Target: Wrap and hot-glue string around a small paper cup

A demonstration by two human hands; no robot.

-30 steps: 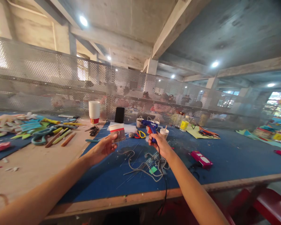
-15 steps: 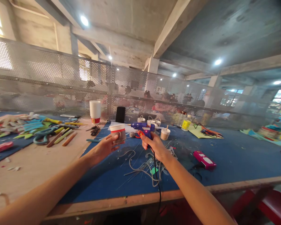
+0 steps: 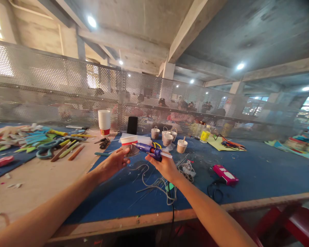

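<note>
My left hand [image 3: 118, 158] is closed around a paper cup [image 3: 129, 140] with a white rim and a red band, its lower part wrapped in grey-brown cord. In my right hand [image 3: 165, 167] is a blue hot glue gun [image 3: 149, 149], a white glue stick poking out of its back. The gun's nozzle points left and is right by the cup's side; whether it touches I cannot tell. Loose grey cord [image 3: 154, 188] lies on the blue table mat [image 3: 105, 202] below my hands, among thin clear strands.
Several small wrapped cups [image 3: 167, 139] stand behind the glue gun, and another cup [image 3: 182, 146] holds a stick. A stack of paper cups [image 3: 104, 121], a phone [image 3: 132, 125], scissors [image 3: 47, 148], a yellow-labelled bottle [image 3: 205, 134] and a magenta device [image 3: 225, 175] lie around. A perforated metal screen [image 3: 67, 92] stands behind.
My right hand has turned the glue gun and moved it left, bringing its nozzle to the cup. My left hand and the cup have stayed nearly in place.
</note>
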